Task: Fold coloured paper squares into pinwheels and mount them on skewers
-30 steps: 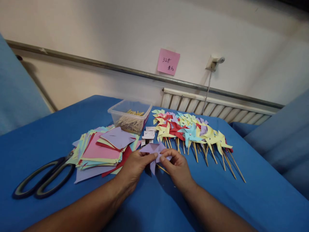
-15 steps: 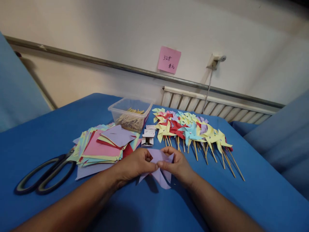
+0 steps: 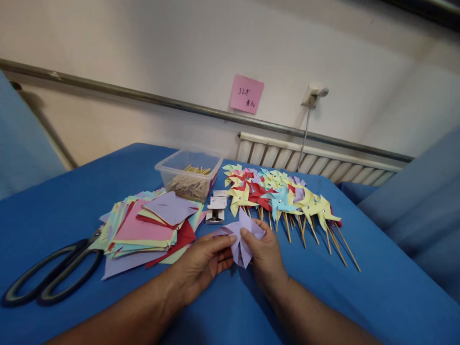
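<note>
A purple paper pinwheel is held up between my two hands, above the blue-covered table. Its blades are folded in toward the middle and a pointed corner stands up at the top. My left hand pinches its left side with thumb and fingers. From the right, my right hand grips it, thumb pressed near the centre. No stick shows on this pinwheel. Just beyond the hands stands a small open white box with dark contents that I cannot make out.
To the left lie a stack of coloured paper squares and large scissors. Behind, a clear plastic box holds thin wooden sticks. Several finished pinwheels on sticks lie at the right. A radiator runs along the wall.
The purple paper has been turned and its blades gathered toward the centre, with one corner now pointing up. Both hands have shifted their grip. The view has moved slightly.
</note>
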### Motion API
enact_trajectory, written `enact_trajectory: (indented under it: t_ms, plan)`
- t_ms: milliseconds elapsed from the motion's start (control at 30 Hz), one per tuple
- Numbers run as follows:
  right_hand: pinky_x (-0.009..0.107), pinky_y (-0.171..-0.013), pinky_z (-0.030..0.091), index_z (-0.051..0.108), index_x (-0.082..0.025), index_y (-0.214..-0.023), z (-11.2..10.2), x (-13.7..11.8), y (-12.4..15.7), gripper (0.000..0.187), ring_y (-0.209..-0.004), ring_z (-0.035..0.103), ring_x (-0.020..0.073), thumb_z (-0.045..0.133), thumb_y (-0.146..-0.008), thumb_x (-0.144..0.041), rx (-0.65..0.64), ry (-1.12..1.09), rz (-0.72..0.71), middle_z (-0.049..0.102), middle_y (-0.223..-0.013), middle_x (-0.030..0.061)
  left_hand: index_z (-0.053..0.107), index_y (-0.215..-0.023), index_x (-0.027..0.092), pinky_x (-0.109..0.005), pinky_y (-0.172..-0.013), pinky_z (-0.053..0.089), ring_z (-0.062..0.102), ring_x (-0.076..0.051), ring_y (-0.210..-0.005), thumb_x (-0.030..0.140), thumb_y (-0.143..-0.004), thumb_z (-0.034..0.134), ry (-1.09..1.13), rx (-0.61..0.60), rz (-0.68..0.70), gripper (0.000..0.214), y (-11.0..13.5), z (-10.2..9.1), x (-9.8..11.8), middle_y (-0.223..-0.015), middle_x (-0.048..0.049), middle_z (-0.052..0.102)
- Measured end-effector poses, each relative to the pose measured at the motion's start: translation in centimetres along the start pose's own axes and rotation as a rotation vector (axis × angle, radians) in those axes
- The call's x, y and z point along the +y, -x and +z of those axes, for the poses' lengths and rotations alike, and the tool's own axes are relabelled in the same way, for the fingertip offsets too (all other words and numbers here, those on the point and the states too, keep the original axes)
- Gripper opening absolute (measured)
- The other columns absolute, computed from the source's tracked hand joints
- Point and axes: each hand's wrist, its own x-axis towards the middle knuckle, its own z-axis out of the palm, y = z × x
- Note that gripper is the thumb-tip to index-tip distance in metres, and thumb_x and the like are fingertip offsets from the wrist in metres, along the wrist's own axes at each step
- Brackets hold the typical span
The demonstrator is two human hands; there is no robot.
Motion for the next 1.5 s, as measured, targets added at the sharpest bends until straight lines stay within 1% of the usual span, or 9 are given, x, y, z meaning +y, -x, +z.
enact_trajectory:
  t_ms: [167,333,500,667,833,933,1133,1267,1500]
  plan:
    - [0.028,-0.061,0.050,0.056,-0.018,-0.093,0.3,0.2,0.5,0.039,-0.061,0.062,0.0150,0.078,-0.063,-0.032,-0.026,0.037,0.000,0.068,-0.076,0.0013,0.070,-0.089,0.015,-0.029,-0.072,0.050,0.066,-0.018,-0.072,0.024,-0.067,0.074,0.019,0.006,0.097,0.025,0.0,0.3,-0.7,-0.083,-0.0074,0.072]
    - [0.028,-0.061,0.049,0.056,-0.018,-0.094,0.1,0.1,0.6,0.037,-0.063,0.061,0.0149,0.075,-0.068,-0.035,-0.103,0.065,-0.006,0.067,-0.080,0.0017,0.071,-0.077,0.012,-0.029,-0.066,0.050,0.065,-0.019,-0.065,0.023,-0.063,0.075,-0.016,0.065,0.137,0.018,0.1,0.4,-0.4,-0.070,-0.0068,0.072]
    - [0.028,-0.067,0.048,0.052,-0.022,-0.109,0.0,-0.7,1.2,0.036,-0.071,0.060,0.0150,0.064,-0.078,-0.035,-0.204,0.088,-0.163,0.064,-0.082,0.0011,0.071,-0.076,0.012,-0.028,-0.067,0.051,0.066,-0.019,-0.065,0.019,-0.067,0.071,0.011,0.136,0.211,0.012,0.0,0.0,1.0,-0.069,-0.0065,0.073]
    - [0.034,-0.075,0.049,0.040,-0.030,-0.128,0.0,-0.6,1.8,0.048,-0.075,0.061,0.0154,0.058,-0.083,-0.026,-0.300,0.193,-0.308,0.060,-0.095,0.0024,0.071,-0.078,0.014,-0.026,-0.064,0.052,0.065,-0.016,-0.065,0.016,-0.070,0.068,0.067,0.145,0.239,0.009,-0.3,-0.8,2.0,-0.073,-0.0050,0.073]
    - [0.031,-0.074,0.046,0.062,-0.025,-0.107,-0.2,-0.5,2.1,0.025,-0.077,0.059,0.0163,0.058,-0.083,-0.022,-0.394,0.523,-0.456,0.063,-0.088,0.0028,0.070,-0.073,0.014,-0.025,-0.063,0.051,0.064,-0.015,-0.063,0.016,-0.067,0.071,0.083,0.128,0.238,0.006,-0.2,-0.8,1.8,-0.066,-0.0031,0.070]
    - [0.028,-0.067,0.045,0.065,-0.021,-0.088,-0.1,-0.8,2.1,0.009,-0.069,0.058,0.0147,0.060,-0.082,-0.027,-0.354,0.454,-0.366,0.064,-0.076,0.0007,0.069,-0.070,0.013,-0.024,-0.061,0.050,0.063,-0.014,-0.061,0.018,-0.066,0.072,0.050,0.129,0.228,0.007,-0.1,-0.5,1.5,-0.064,-0.0023,0.070]
    - [0.024,-0.056,0.039,0.060,-0.018,-0.071,0.2,-0.6,1.2,0.022,-0.056,0.052,0.0113,0.070,-0.074,-0.038,-0.237,0.292,-0.146,0.061,-0.061,-0.0019,0.069,-0.071,0.014,-0.025,-0.063,0.050,0.063,-0.014,-0.060,0.020,-0.065,0.073,0.002,0.097,0.228,0.010,-0.4,-0.5,0.8,-0.065,-0.0017,0.069]
    - [0.023,-0.055,0.040,0.057,-0.017,-0.068,0.0,-0.3,0.7,0.024,-0.056,0.052,0.0110,0.070,-0.072,-0.037,-0.154,0.308,-0.140,0.060,-0.061,-0.0016,0.069,-0.082,0.014,-0.028,-0.068,0.050,0.064,-0.016,-0.066,0.017,-0.065,0.074,0.016,0.100,0.205,0.018,-0.5,-0.4,0.5,-0.072,-0.0037,0.071]
    - [0.022,-0.052,0.039,0.054,-0.017,-0.065,-0.2,0.3,0.4,0.021,-0.055,0.051,0.0105,0.067,-0.071,-0.032,-0.112,0.344,-0.151,0.058,-0.060,-0.0022,0.068,-0.083,0.014,-0.030,-0.071,0.051,0.065,-0.018,-0.070,0.018,-0.066,0.074,-0.011,0.073,0.207,0.019,-0.6,-0.6,0.1,-0.076,-0.0055,0.071]
